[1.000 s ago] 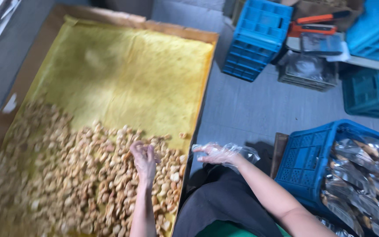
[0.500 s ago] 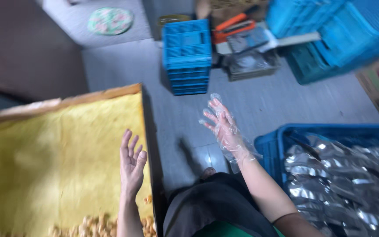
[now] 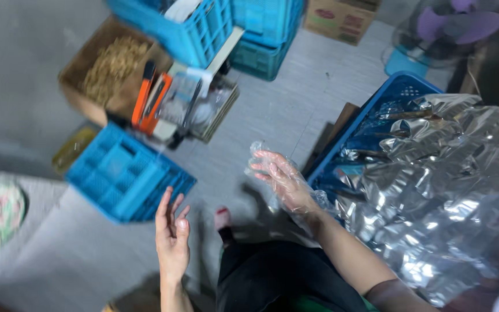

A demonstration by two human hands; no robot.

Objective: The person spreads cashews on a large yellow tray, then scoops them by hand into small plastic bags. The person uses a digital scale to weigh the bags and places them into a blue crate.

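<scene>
Head view: left hand (image 3: 172, 238) spread, right hand (image 3: 281, 179) spread (plastic-gloved) beside foil bags (image 3: 434, 190)

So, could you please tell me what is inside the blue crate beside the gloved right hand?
The blue crate is heaped with crinkled silver foil bags spilling past its rim. Whatever lies beneath them, and the crate's floor, is covered.

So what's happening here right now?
A person sits on the floor with both hands raised and empty. The left hand is bare, fingers spread, above the grey floor. The right hand wears a loose clear plastic glove and hovers beside a blue crate heaped with silver foil bags. Neither hand touches anything. Another blue crate lies ahead on the left.
</scene>
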